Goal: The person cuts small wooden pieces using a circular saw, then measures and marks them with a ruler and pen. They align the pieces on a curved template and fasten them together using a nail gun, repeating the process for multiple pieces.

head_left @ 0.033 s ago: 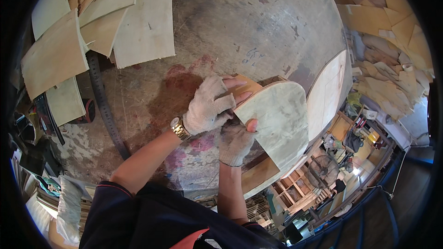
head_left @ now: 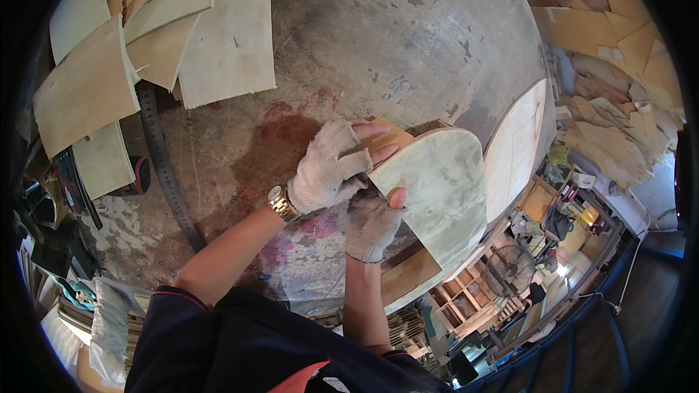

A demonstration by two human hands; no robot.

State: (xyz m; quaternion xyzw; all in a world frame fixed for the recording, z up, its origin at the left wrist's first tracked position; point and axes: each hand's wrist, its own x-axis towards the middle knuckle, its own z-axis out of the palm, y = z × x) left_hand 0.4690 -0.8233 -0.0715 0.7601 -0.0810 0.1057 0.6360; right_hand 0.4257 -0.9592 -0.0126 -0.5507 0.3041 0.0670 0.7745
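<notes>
A pale plywood board (head_left: 444, 175) with a rounded far end lies tilted over other wooden pieces at the table's near right. My right hand (head_left: 375, 227), in a fingerless knit glove, grips its near left edge, thumb on top, fingers hidden below. My left hand (head_left: 328, 167), gloved likewise and with a gold watch (head_left: 282, 202) on its wrist, has its fingers stretched apart. Two fingertips touch a tan wooden piece (head_left: 391, 134) beside the board's upper left edge. Under the board's near end another flat wooden piece (head_left: 408, 276) shows.
Thin plywood sheets (head_left: 226, 36) overlap at the far left of the worn table (head_left: 349, 44). A metal ruler (head_left: 166, 175) lies left of my arm. Another round-ended board (head_left: 515, 145) lies at the right edge. Beyond it are a fan (head_left: 508, 268) and piled wood sheets (head_left: 619, 116).
</notes>
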